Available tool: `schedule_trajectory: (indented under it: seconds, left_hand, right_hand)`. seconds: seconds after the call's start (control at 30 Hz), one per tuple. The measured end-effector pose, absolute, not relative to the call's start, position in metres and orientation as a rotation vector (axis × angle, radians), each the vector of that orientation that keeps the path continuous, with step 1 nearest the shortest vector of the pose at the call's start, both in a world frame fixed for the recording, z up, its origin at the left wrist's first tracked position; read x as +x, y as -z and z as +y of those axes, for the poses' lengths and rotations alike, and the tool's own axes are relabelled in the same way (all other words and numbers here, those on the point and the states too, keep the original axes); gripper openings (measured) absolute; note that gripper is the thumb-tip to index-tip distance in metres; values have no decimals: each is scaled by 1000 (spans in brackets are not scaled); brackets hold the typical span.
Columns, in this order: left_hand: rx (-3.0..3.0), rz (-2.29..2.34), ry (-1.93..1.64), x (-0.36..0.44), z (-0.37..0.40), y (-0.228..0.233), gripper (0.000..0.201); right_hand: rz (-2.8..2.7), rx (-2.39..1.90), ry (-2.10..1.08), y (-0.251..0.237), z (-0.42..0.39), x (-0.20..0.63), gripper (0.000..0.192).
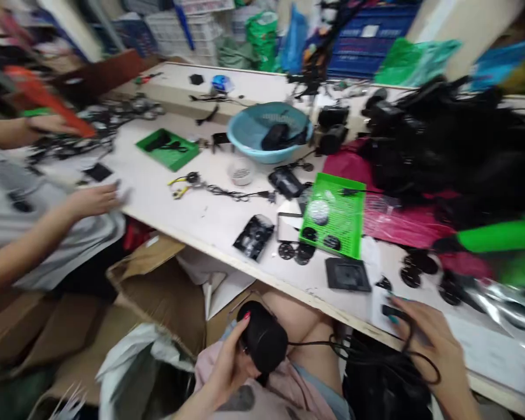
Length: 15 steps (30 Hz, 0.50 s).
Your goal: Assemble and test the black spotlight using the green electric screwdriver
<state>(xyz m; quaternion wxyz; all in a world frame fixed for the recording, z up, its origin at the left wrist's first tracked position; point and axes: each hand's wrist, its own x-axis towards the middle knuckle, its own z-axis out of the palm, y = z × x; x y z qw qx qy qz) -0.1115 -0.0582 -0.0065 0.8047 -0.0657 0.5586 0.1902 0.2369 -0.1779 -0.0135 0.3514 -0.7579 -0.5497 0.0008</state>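
There is only one view, from a camera on the person's head. It looks forward and down, tilted to one side. The table (192,216) runs from 10 o'clock to 4 o'clock. The left hand (227,367) at 6 o'clock and right hand (433,344) at 5 o'clock are very near. Far things at 12 o'clock are blurred.

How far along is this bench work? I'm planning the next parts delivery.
Done: nothing shows as clearly finished. In hand: the left hand holds a round black corded device over the lap; the right hand rests at the table edge on its black cable. Left: loose black discs beside the green plastic tray and a big pile of black parts.
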Motion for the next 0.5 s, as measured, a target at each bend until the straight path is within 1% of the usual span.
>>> schedule_trajectory:
  seconds: [0.1,0.17,0.2,0.37,0.5]
  left_hand:
    - [-226,1137,-447,-113,-60,2,58]
    - [-261,1107,-475,-113,-61,-2,58]
    - [-270,1107,-477,-112,-61,-3,57]
    - [-295,1166,-428,-104,-51,-2,51]
    - [-249,1159,-487,-99,-49,-2,46]
  right_hand:
    - [-1535,-2009,35,25,-184,240,47]
    - [-1529,-2036,70,28,-185,239,53]
    - [-1534,-2040,80,28,-185,238,54]
    - [-1604,-2009,181,21,-176,235,42]
    - [-1644,-1946,285,10,-168,229,30]
